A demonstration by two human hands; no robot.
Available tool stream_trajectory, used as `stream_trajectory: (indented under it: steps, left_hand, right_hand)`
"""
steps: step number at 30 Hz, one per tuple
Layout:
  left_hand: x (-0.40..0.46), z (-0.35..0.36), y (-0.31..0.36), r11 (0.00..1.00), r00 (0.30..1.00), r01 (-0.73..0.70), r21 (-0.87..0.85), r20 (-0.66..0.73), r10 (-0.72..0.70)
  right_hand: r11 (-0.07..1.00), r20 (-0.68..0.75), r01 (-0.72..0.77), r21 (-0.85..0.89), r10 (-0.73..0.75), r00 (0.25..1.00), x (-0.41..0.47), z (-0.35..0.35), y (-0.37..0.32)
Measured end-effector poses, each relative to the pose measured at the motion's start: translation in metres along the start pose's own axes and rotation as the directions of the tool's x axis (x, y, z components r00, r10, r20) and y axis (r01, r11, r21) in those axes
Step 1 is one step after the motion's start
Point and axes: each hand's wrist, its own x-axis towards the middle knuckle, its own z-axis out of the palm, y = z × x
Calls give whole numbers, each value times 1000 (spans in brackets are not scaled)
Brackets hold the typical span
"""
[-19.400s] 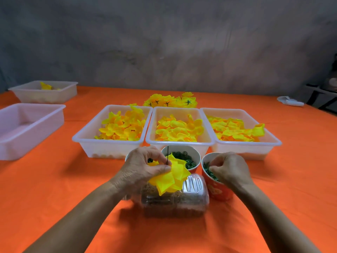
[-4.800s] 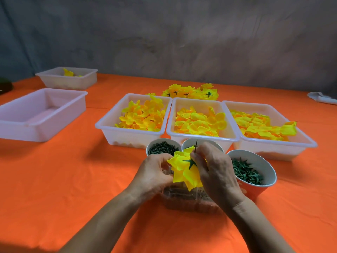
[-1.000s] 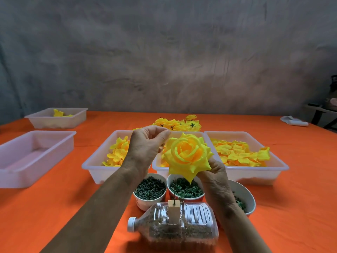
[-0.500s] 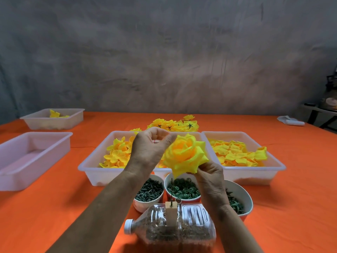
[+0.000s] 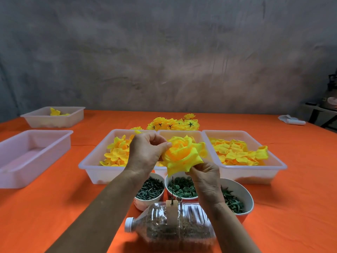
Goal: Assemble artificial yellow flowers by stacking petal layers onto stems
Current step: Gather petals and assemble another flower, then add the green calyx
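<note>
- The person holds a full yellow fabric rose head (image 5: pixel 182 154) up in the air, above the middle one of three white plastic trays (image 5: pixel 179 133) that sit mid-table on the orange cloth (image 5: pixel 54 207).
- The left hand (image 5: pixel 145 154) pinches the outer petals at the flower's left side, thumb and fingers curled onto the fabric.
- The right hand (image 5: pixel 204 172) grips the flower from beneath at its base; whether a stem is in that grip I cannot tell.
- To my eye the step is shaping the finished bloom: tease petals outward gently, keep the base grip firm so the layers don't slip apart.
- A thin wire spike (image 5: pixel 172 190) stands in the clear plastic bottle (image 5: pixel 171 227) near the table's front edge; mind it when lowering the hands.
- A heap of finished yellow flowers (image 5: pixel 173 124) lies behind the trays, likely where this one goes.
</note>
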Motion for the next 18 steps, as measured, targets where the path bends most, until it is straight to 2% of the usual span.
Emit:
stream_trajectory:
  steps: [3,9,13,18]
  left_hand:
    - [-1,-1,1,984,994,107,-139,5,-107]
    - [-2,-1,1,980,978,182,-85,118,-171]
    - [6,-1,-1,981,982,178,-76,78,-172]
    - [15,-1,-10,996,996,90,-19,3,-90]
  right_hand:
    - [1000,-84,-16,5,16,996,5,-3,6]
    - [999,-86,-7,40,10,996,10,-1,7]
    - [999,-24,34,22,-33,999,13,1,8]
    - [1000,-26,20,9,-20,999,25,2,11]
